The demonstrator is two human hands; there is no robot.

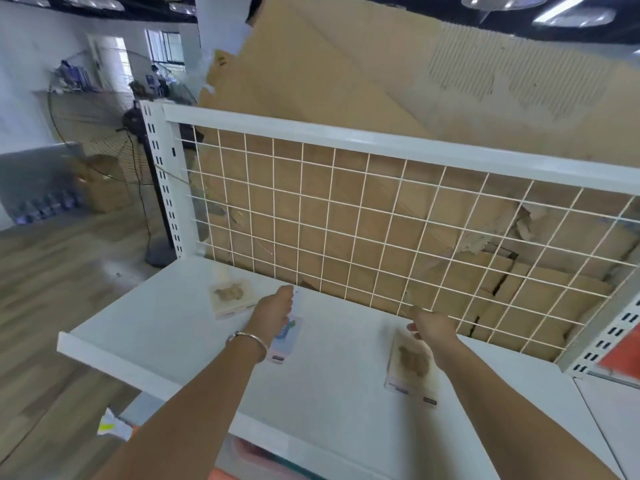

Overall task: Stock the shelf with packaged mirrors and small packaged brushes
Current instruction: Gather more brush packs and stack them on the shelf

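— White shelf in front of us, with mesh at its back. How do our grips stand?

— Our left hand has its grip closed on a blue pack, as far as we can judge. The pack sits low over the board, its long side running toward the back. Our right hand is at the top end of a brown pack that lies flat on the shelf. The fingers look bent there, but the blur hides whether that grip pinches the pack or is free of it, so we cannot tell.

— So which step are we in?

— Laying packs out, we reckon. A second brown pack lies flat near the left end, well apart from the first. We cannot make out whether the brown shapes are brushes or mirrors.

— And next?

— We set the blue pack flat between the two brown ones, let go, then fetch more.

— Anything in our way?

— Little. The wire grid closes the back, with cardboard stacked behind it, so we should not push packs hard against it. A red thing sits on the next bay, near our right arm. The fan stands on the floor to the left, well apart from us.
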